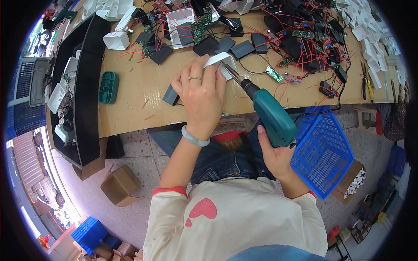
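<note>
My left hand (202, 89) is closed on a white plastic housing (228, 61) near the table's middle, its fingers curled over the near side. In my right hand (276, 158) is a green electric screwdriver (274, 115), gripped at its rear end. The tool slants up and to the left, and its tip reaches the inside of the housing. Whether the tip sits on a screw is too small to tell. Beside my left wrist lies a small black box-shaped part (170, 95). My fingers hide part of the housing.
Green circuit boards (274, 74), red wires and black cases (242, 49) heap across the table's far side. A long black bin (89, 87) stands at the left, near a green divided tray (108, 88). Pliers (369, 82) lie far right. A blue crate (322, 152) stands below the edge.
</note>
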Action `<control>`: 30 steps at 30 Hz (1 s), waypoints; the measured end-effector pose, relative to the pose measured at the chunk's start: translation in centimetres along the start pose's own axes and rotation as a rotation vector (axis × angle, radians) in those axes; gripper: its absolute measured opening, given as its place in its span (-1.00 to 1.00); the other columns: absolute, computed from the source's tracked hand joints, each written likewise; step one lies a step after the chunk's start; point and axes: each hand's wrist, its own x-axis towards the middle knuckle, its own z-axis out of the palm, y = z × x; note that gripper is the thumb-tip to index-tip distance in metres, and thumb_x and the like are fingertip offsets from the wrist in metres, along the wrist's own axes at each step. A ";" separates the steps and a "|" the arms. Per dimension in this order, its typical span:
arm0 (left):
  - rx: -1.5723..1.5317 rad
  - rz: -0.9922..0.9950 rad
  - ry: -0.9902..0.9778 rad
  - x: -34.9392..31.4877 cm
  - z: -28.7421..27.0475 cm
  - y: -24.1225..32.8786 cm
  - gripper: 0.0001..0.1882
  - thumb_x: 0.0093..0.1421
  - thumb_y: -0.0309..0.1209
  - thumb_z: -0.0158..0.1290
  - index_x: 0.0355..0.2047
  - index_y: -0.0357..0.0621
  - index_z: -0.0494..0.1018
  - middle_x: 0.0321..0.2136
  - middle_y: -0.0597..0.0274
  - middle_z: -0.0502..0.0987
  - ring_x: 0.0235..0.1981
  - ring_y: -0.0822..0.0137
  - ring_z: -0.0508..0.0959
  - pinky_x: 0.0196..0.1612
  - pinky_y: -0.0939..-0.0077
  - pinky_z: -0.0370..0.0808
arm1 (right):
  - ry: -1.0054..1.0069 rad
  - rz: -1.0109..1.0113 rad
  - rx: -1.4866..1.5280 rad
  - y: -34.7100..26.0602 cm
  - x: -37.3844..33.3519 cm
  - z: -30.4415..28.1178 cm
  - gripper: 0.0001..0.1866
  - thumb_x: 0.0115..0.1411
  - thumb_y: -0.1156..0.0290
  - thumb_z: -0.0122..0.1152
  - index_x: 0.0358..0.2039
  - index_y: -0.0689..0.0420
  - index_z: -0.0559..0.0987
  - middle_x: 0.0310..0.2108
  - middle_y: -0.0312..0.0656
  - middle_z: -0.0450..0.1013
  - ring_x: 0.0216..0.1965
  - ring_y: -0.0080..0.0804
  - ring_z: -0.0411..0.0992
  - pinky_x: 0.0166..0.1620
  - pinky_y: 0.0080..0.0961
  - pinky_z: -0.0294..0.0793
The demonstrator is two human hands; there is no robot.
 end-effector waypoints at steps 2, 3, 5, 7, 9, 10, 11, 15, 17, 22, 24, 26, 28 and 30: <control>-0.002 0.002 0.001 0.0 0.1 0.0 -0.78 0.07 -0.47 0.23 -0.24 -0.17 0.59 -0.08 0.20 0.54 -0.02 0.16 0.50 0.08 0.19 0.26 | -0.002 0.006 0.002 0.0 0.0 0.0 -0.74 0.19 0.58 0.32 -0.09 0.30 0.56 -0.22 -0.10 0.54 -0.31 -0.41 0.55 -0.19 -0.55 0.50; -0.002 0.001 0.001 0.0 0.0 0.0 -0.78 0.06 -0.48 0.24 -0.24 -0.17 0.59 -0.08 0.20 0.55 -0.03 0.16 0.50 0.08 0.19 0.26 | -0.002 0.006 0.003 0.0 0.0 0.0 -0.74 0.19 0.58 0.32 -0.09 0.30 0.56 -0.22 -0.10 0.54 -0.31 -0.41 0.55 -0.19 -0.55 0.50; -0.002 0.001 0.001 0.0 -0.1 0.1 -0.78 0.06 -0.48 0.24 -0.24 -0.17 0.59 -0.08 0.20 0.55 -0.03 0.15 0.50 0.07 0.20 0.26 | -0.007 0.001 0.009 0.0 -0.1 -0.1 -0.74 0.19 0.59 0.31 -0.09 0.30 0.56 -0.22 -0.12 0.54 -0.30 -0.44 0.55 -0.19 -0.56 0.50; -0.001 -0.002 0.005 0.1 -0.1 0.1 -0.78 0.06 -0.48 0.24 -0.24 -0.17 0.59 -0.08 0.20 0.55 -0.03 0.16 0.50 0.07 0.20 0.26 | 0.007 0.014 0.046 0.2 -0.1 0.1 -0.74 0.19 0.60 0.31 -0.10 0.31 0.56 -0.22 -0.13 0.54 -0.30 -0.46 0.54 -0.19 -0.56 0.50; 0.000 0.000 0.004 0.0 0.0 0.1 -0.78 0.06 -0.48 0.24 -0.24 -0.17 0.59 -0.08 0.20 0.55 -0.03 0.16 0.50 0.08 0.20 0.26 | 0.020 0.027 0.083 0.3 -0.1 0.2 -0.74 0.19 0.61 0.31 -0.10 0.31 0.56 -0.23 -0.14 0.54 -0.30 -0.49 0.53 -0.19 -0.57 0.50; 0.003 0.000 0.004 0.0 0.0 0.1 -0.79 0.06 -0.48 0.24 -0.24 -0.17 0.59 -0.08 0.20 0.55 -0.03 0.16 0.50 0.08 0.20 0.26 | 0.019 0.030 0.082 0.2 0.0 0.2 -0.75 0.19 0.61 0.31 -0.11 0.32 0.55 -0.23 -0.14 0.54 -0.30 -0.50 0.52 -0.19 -0.58 0.49; 0.003 0.000 0.004 0.0 0.0 0.1 -0.79 0.06 -0.48 0.24 -0.24 -0.17 0.59 -0.08 0.20 0.55 -0.03 0.16 0.50 0.08 0.20 0.26 | 0.018 0.032 0.081 0.1 0.1 0.2 -0.76 0.19 0.62 0.31 -0.12 0.32 0.55 -0.23 -0.15 0.54 -0.30 -0.52 0.51 -0.20 -0.59 0.48; 0.003 -0.003 0.002 0.0 -0.1 0.1 -0.79 0.07 -0.49 0.24 -0.25 -0.16 0.59 -0.09 0.21 0.55 -0.03 0.16 0.50 0.08 0.20 0.26 | 0.023 0.026 0.082 -0.1 -0.1 0.0 -0.77 0.18 0.61 0.32 -0.14 0.32 0.56 -0.24 -0.16 0.54 -0.32 -0.53 0.50 -0.21 -0.60 0.47; 0.001 -0.004 0.000 0.1 0.0 0.2 -0.80 0.07 -0.49 0.24 -0.25 -0.15 0.59 -0.09 0.21 0.55 -0.03 0.16 0.51 0.08 0.20 0.26 | 0.035 0.028 0.072 -0.2 -0.3 -0.2 -0.79 0.19 0.60 0.33 -0.16 0.31 0.57 -0.29 -0.17 0.55 -0.32 -0.54 0.50 -0.22 -0.61 0.48; 0.005 -0.008 -0.004 0.2 -0.2 0.2 -0.80 0.07 -0.49 0.24 -0.25 -0.14 0.59 -0.09 0.22 0.55 -0.03 0.16 0.51 0.08 0.19 0.26 | 0.040 0.111 0.177 0.1 -1.3 -0.7 -0.75 0.18 0.63 0.32 -0.11 0.31 0.56 -0.34 -0.23 0.54 -0.39 -0.59 0.47 -0.30 -0.63 0.47; 0.004 -0.009 -0.009 0.1 -0.2 0.2 -0.80 0.07 -0.49 0.24 -0.25 -0.14 0.59 -0.09 0.22 0.55 -0.03 0.16 0.51 0.09 0.19 0.26 | 0.032 0.056 0.188 0.3 -1.5 -1.0 -0.69 0.18 0.67 0.31 -0.05 0.32 0.54 -0.37 -0.26 0.51 -0.47 -0.63 0.43 -0.39 -0.67 0.45; 0.004 -0.010 -0.014 0.1 -0.2 0.1 -0.80 0.07 -0.48 0.24 -0.25 -0.14 0.60 -0.09 0.22 0.55 -0.03 0.16 0.51 0.09 0.18 0.26 | 0.059 0.047 0.189 0.1 -1.7 -1.3 -0.69 0.18 0.71 0.27 -0.04 0.33 0.51 -0.38 -0.23 0.50 -0.50 -0.60 0.44 -0.45 -0.65 0.46; 0.009 -0.020 -0.026 0.2 -0.3 0.2 -0.80 0.07 -0.47 0.23 -0.26 -0.13 0.60 -0.09 0.21 0.55 -0.03 0.16 0.51 0.10 0.15 0.24 | 0.084 0.060 0.193 0.7 -2.2 -1.7 -0.68 0.19 0.72 0.25 -0.03 0.34 0.50 -0.38 -0.21 0.50 -0.51 -0.58 0.44 -0.45 -0.64 0.46; 0.014 -0.014 -0.025 0.3 -0.3 0.2 -0.81 0.07 -0.46 0.23 -0.26 -0.12 0.60 -0.09 0.21 0.55 -0.03 0.16 0.50 0.12 0.14 0.23 | 0.109 0.073 0.199 1.0 -2.6 -1.9 -0.67 0.19 0.73 0.23 -0.02 0.35 0.49 -0.38 -0.19 0.50 -0.51 -0.57 0.44 -0.45 -0.62 0.47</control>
